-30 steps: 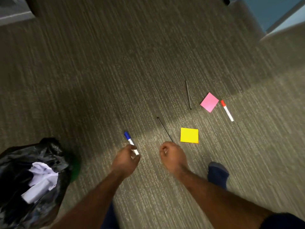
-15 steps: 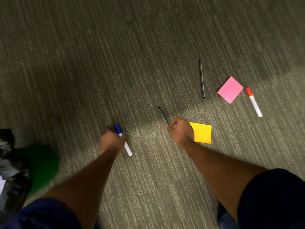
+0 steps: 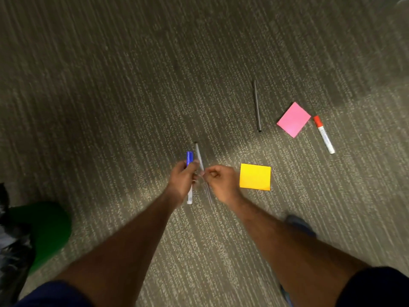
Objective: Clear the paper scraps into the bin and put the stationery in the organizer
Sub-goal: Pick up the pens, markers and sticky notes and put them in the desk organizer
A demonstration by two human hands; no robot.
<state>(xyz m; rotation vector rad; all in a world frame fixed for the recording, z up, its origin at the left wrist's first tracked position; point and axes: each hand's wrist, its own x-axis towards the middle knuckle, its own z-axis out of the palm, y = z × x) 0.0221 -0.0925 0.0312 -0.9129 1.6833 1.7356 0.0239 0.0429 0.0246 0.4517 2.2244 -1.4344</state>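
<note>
**Now two writing tools are held, with the yellow pad nearest the right hand**

Low over the grey ribbed carpet [image 3: 132, 96], the blue-capped white marker [image 3: 189, 157] is gripped in the left hand [image 3: 182, 182]. The fingers are curled round its barrel, with the cap pointing away from the person. Just beside it, the thin grey pen [image 3: 199, 155] is pinched in the clenched fingers of the right hand [image 3: 219, 182]. Its long axis is set nearly parallel to the marker, tilted a little. The pen is smeared by motion, so whether it is also touched by the left fingers cannot be told.

Four pieces of stationery are left on the floor. The yellow square sticky-note pad [image 3: 255, 176] lies flat just to the right of the right hand, and it is judged the next thing to be taken by that nearer hand. The dark slim pen [image 3: 257, 106] is placed further off, pointing almost straight away. Beyond it to the right lies the pink square sticky-note pad [image 3: 293, 119], with the red-capped white marker [image 3: 324, 135] just beside its right corner.

The green bin [image 3: 46, 227] (lined with a black bag) is seen at the left edge, well apart from the hands. No organizer is shown. Since both hands are occupied, it is judged that the thin pen should be passed across to the left hand before the pad is reached for.
</note>
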